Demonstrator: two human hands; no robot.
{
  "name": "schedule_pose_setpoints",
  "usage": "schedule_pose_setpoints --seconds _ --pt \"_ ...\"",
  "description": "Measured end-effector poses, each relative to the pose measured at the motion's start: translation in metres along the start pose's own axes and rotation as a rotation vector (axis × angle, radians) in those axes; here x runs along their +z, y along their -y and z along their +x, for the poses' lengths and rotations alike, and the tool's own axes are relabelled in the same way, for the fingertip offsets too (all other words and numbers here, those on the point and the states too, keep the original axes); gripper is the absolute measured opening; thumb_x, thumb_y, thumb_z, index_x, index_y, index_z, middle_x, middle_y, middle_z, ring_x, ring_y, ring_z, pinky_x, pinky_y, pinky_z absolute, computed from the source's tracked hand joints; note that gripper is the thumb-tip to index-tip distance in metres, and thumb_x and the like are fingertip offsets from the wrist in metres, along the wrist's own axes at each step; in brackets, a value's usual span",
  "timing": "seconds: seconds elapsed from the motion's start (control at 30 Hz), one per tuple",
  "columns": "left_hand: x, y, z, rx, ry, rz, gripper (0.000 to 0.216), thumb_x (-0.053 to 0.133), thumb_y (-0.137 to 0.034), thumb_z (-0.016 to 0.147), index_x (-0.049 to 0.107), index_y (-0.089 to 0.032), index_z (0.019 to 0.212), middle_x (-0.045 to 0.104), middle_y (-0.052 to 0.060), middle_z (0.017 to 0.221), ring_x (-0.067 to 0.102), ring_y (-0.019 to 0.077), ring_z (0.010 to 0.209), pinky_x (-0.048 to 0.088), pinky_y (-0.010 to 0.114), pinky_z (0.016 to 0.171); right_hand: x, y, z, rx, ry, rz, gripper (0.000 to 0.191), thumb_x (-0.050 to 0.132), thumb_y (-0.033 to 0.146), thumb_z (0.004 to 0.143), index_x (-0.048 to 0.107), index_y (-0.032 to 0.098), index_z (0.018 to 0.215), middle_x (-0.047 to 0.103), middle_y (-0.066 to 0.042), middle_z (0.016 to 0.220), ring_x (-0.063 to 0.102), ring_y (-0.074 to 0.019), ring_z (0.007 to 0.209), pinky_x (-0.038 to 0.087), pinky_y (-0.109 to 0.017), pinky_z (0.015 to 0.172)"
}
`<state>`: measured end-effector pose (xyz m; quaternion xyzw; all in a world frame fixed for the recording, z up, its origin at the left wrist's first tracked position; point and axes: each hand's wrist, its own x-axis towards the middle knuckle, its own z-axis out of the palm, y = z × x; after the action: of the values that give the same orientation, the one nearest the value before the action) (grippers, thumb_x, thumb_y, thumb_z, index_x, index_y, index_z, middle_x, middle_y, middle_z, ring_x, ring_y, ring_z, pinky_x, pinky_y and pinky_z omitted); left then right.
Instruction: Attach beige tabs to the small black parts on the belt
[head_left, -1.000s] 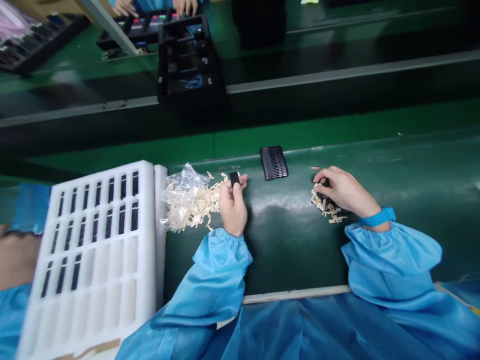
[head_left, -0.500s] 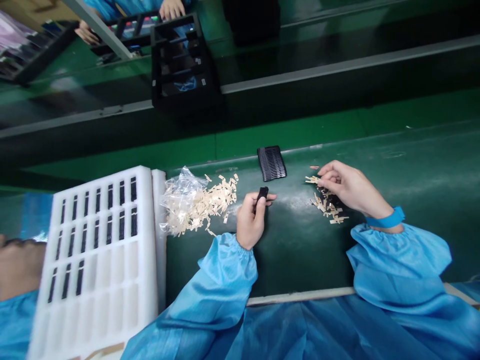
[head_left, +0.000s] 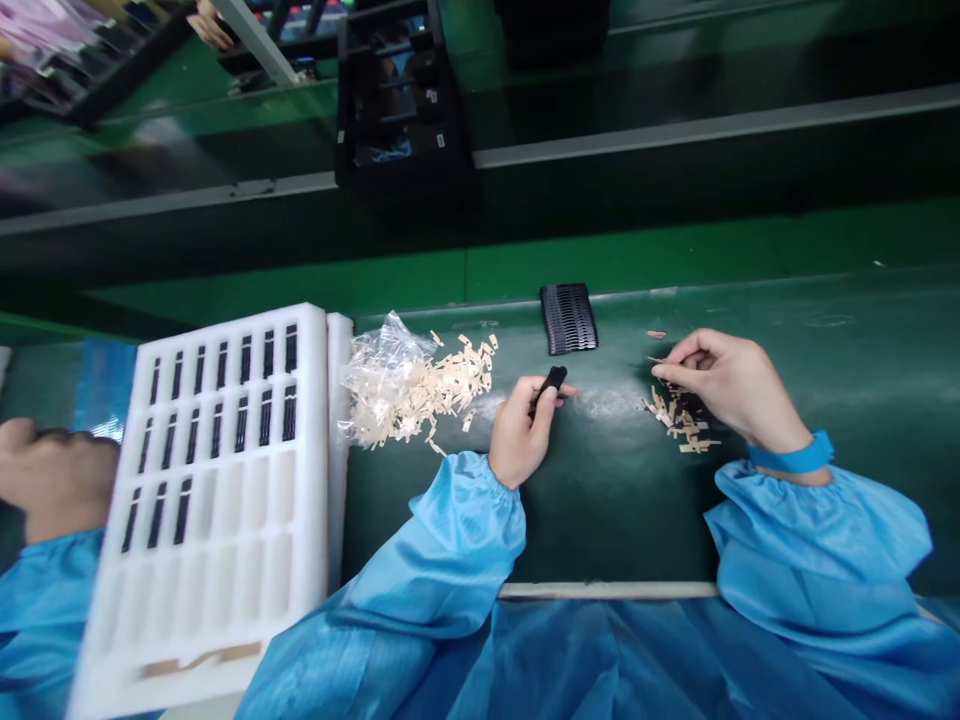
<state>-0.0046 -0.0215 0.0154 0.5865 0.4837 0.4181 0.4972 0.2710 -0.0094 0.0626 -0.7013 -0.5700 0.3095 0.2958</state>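
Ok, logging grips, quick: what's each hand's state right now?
Left hand: closed on a small black part.
Right hand: pinched shut over the tan strips; contents cannot be told.

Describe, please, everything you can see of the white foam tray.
The white foam tray lies flat on the green bench, next to a clear bag of tan strips. It looks like soft foam cut with rows of narrow slots: the two far rows and three slots of the third hold black parts, the rest are empty.
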Motion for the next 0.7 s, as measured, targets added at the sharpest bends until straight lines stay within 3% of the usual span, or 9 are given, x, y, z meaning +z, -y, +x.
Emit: schedule_pose_setpoints --seconds 0.1,0.23,0.33,0.43,0.5,0.6,0.7 --pt "0.0 0.0 0.0 -0.001 0.02 0.004 0.03 0.05 -0.047 0.104 0.062 -0.019 0.11 0.078 0.009 0.109 0.074 0.0174 0.097 0.059 0.034 0.091 -0.003 0.002 0.0 -0.041 -0.006 0.031 0.045 0.079 0.067 0.076 0.075 0.022 0.078 0.068 -0.004 0.069 0.055 -0.0175 0.057 0.039 -0.033 0.05" --pt "0.0 0.0 0.001 -0.005 0.026 -0.012 0.03 0.051 -0.046 0.104 0.063 -0.019 0.109 0.077 0.007 0.104 0.073 0.0153 0.091 0.059 0.031 0.088 -0.007 0.006 -0.001 -0.05 0.009 0.103 0.035 0.079 0.058 0.08 0.082 0.023 0.085 0.079 -0.007 0.094 0.071 -0.0247 0.081 0.053 -0.038 0.071" --pt "0.0 -0.001 0.002 -0.026 0.046 -0.036 0.035 0.047 -0.049 0.105 0.062 -0.019 0.113 0.073 0.004 0.09 0.069 0.0123 0.076 0.058 0.026 0.076 0.0 0.014 -0.004 0.011 0.092 0.17 0.033 0.076 0.055 0.084 0.082 0.023 0.091 0.081 -0.008 0.092 0.073 -0.0251 0.082 0.054 -0.037 0.071" --pt "-0.001 -0.003 0.001 -0.039 0.083 -0.024 0.04 0.043 -0.05 0.105 0.061 -0.018 0.122 0.064 -0.001 0.075 0.059 0.0095 0.061 0.052 0.022 0.062 0.025 0.024 -0.012 0.052 0.263 0.324 0.038 0.073 0.056 0.086 0.075 0.02 0.1 0.079 -0.007 0.08 0.072 -0.0215 0.07 0.054 -0.033 0.063" --pt "-0.002 -0.005 0.0 -0.009 0.07 0.028 0.04 0.051 -0.051 0.102 0.064 -0.018 0.12 0.064 -0.001 0.075 0.055 0.0093 0.059 0.049 0.023 0.06 0.048 0.032 -0.019 0.089 0.364 0.467 0.042 0.078 0.056 0.083 0.067 0.02 0.102 0.077 -0.004 0.074 0.072 -0.0199 0.065 0.054 -0.031 0.06" --pt "-0.003 -0.007 0.0 -0.008 0.021 0.078 0.036 0.068 -0.049 0.092 0.07 -0.018 0.11 0.063 -0.001 0.074 0.052 0.0098 0.06 0.048 0.024 0.062 0.078 0.039 -0.03 0.137 0.443 0.56 0.046 0.081 0.059 0.078 0.058 0.021 0.09 0.076 -0.003 0.068 0.07 -0.0188 0.06 0.052 -0.029 0.056" --pt "-0.005 -0.01 0.004 -0.106 0.033 0.047 0.033 0.071 -0.046 0.089 0.069 -0.019 0.107 0.06 -0.003 0.069 0.054 0.0104 0.062 0.048 0.024 0.062 0.091 0.04 -0.036 0.114 0.471 0.523 0.045 0.08 0.06 0.08 0.058 0.021 0.088 0.076 -0.004 0.069 0.069 -0.018 0.061 0.052 -0.029 0.06"
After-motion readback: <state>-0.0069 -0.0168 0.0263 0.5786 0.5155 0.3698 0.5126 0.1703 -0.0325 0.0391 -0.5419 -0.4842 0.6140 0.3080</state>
